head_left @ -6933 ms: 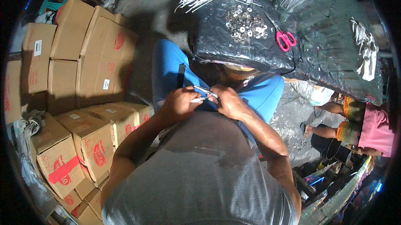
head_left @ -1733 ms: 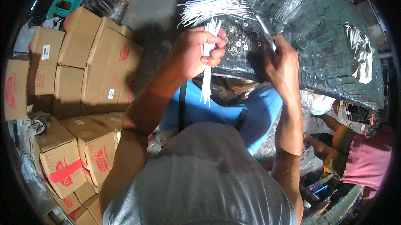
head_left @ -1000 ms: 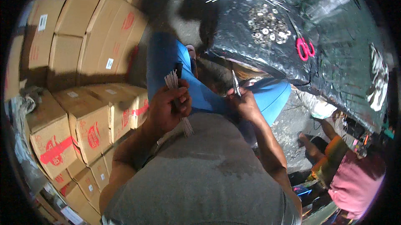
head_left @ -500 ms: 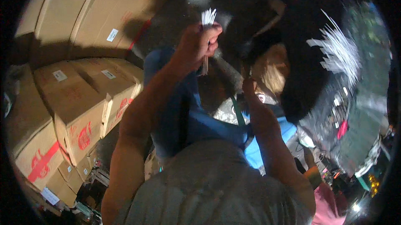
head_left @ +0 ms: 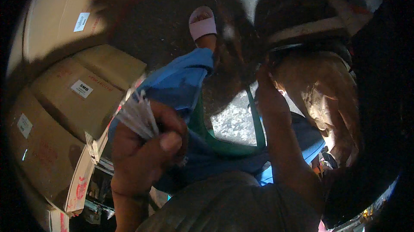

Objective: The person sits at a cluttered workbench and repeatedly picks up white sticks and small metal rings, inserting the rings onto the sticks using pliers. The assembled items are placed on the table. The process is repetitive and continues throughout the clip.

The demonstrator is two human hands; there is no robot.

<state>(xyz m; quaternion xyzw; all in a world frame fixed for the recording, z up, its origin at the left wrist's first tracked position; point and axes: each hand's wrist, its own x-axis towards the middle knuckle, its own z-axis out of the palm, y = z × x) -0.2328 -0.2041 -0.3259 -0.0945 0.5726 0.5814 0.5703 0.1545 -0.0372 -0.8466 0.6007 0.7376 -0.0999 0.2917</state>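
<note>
My left hand (head_left: 142, 163) is closed round a bundle of thin white sticks (head_left: 139, 116), raised at the lower left near the cardboard boxes. The sticks' tips fan out above the fist, and the thumb presses across them. My right hand (head_left: 264, 79) reaches forward into shadow between my knees. Its fingers are too dark to make out. Below and left of it, a green curved band (head_left: 230, 148) frames a brightly lit, pale speckled patch (head_left: 233, 120). Beside the right hand sits a crumpled brown paper or sack (head_left: 321, 89).
Large cardboard boxes (head_left: 64, 85) are stacked along the left side. My foot in a pink slide sandal (head_left: 202, 27) rests on the dark floor ahead. A pale beam-like strip (head_left: 310, 29) lies at the far right. Deep shadow covers the right side.
My left hand has come back from the far middle to the lower left with the bundle. My view has shifted; the white sheaf at the right is out of sight, and the sandalled foot shows.
</note>
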